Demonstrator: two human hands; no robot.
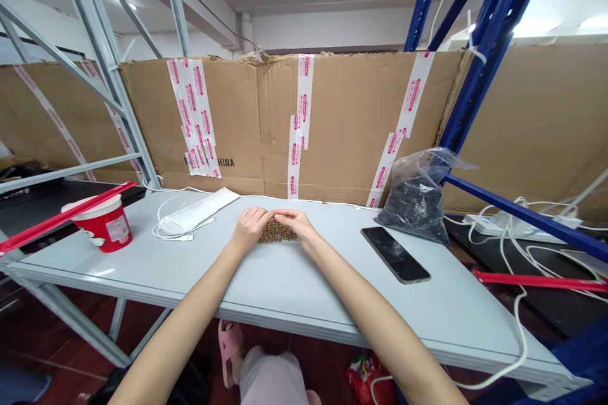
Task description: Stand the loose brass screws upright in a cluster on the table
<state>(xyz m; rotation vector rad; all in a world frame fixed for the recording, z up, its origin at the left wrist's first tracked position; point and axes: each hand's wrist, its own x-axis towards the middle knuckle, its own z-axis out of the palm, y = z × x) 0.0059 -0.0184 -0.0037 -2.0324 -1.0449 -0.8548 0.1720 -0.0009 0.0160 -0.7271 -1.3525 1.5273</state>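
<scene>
A small brown piece with a dark speckled pattern is between my two hands, near the middle of the grey table. It could be patterned cloth or a little pouch; its exact kind is not clear. My left hand is closed at its upper left, fingers bent over the edge. From the other side my right hand pinches the upper edge, its fingertips close to those of the left. My fingers hide the top of the piece. Its lower part shows just above the tabletop.
To the left stand a red and white paper cup and a white packet with a coiled cable. On the right lie a black phone and a clear bag with dark contents. A taped cardboard wall closes off the back.
</scene>
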